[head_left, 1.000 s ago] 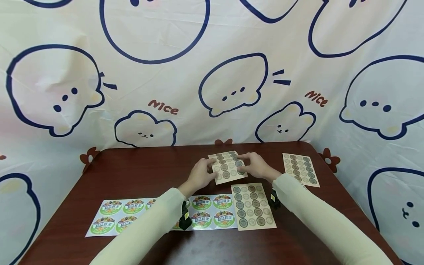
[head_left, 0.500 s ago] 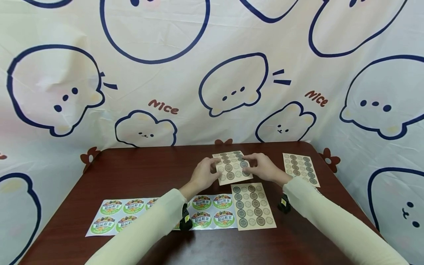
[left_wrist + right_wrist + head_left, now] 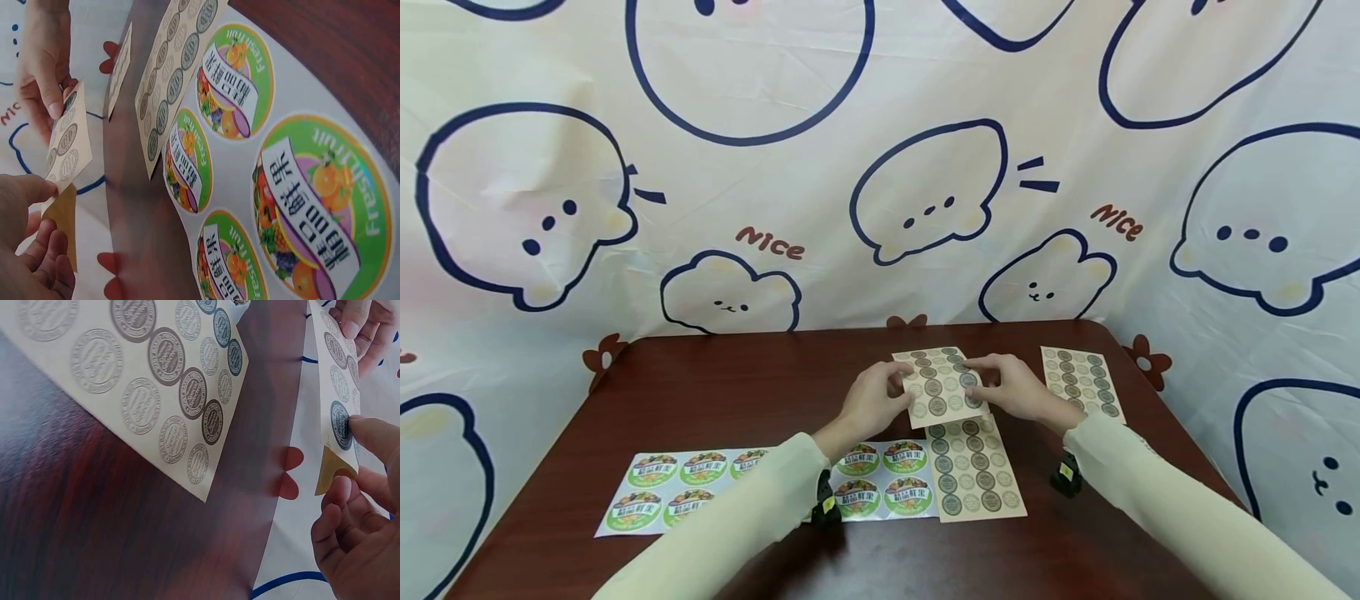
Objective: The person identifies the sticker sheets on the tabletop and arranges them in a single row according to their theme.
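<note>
Both hands hold up a beige sheet of round stickers (image 3: 942, 390) over the table, one at each side. My left hand (image 3: 868, 403) pinches its left edge between thumb and fingers. The right edge is pinched by my right hand (image 3: 1018, 388). Gold backing (image 3: 326, 472) shows at the sheet's lower corner in the right wrist view. Below it lies a second beige sticker sheet (image 3: 976, 479), its top edge overlapped by the held one in the head view. To the left of that sheet is a white sheet of fruit stickers (image 3: 880, 483), partly hidden by the left sleeve.
A third beige sticker sheet (image 3: 1084, 379) lies at the table's back right, beyond the right hand. The dark wooden table (image 3: 737, 383) ends at a curtain (image 3: 820, 192) printed with cartoon faces. Dark cameras (image 3: 1066, 477) are strapped at both wrists.
Both hands have carried the held sticker sheet to the right and slightly closer, so it now overlaps the top of the beige sheet below. The sheets on the table stay put.
</note>
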Action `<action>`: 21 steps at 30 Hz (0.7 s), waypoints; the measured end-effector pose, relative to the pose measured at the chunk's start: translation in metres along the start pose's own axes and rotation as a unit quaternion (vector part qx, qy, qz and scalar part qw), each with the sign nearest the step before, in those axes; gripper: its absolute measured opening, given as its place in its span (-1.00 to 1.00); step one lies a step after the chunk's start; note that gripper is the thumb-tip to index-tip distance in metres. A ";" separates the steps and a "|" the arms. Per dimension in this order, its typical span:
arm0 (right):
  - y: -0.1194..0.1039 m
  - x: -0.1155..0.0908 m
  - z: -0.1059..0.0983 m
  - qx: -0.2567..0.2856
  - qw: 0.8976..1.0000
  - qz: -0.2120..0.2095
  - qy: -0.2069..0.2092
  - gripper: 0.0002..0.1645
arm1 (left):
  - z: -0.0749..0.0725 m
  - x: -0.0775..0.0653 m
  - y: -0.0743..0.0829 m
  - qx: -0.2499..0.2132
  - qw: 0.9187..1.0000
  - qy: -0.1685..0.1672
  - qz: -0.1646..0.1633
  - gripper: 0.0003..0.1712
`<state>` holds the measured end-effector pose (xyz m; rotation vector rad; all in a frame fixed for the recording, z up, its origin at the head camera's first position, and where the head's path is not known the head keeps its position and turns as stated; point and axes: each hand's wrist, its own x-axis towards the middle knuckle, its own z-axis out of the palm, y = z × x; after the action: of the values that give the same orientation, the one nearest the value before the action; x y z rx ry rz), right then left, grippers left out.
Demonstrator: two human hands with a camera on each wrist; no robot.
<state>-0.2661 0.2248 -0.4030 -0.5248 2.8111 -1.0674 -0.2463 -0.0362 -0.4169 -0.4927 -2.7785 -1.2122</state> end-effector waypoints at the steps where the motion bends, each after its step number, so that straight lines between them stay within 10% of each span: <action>1: 0.001 -0.002 -0.001 -0.003 1.000 -0.004 0.002 -0.37 | 0.001 -0.001 0.001 0.000 1.000 0.000 0.003 -0.56; 21: 0.031 -0.049 -0.020 -0.004 0.999 -0.049 0.021 -0.42 | 0.027 -0.015 0.027 -0.033 0.998 -0.039 0.029 -0.66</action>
<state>-0.2335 0.2759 -0.4107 -0.6540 2.8539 -1.0979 -0.2221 -0.0029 -0.4193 -0.6343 -2.7727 -1.3043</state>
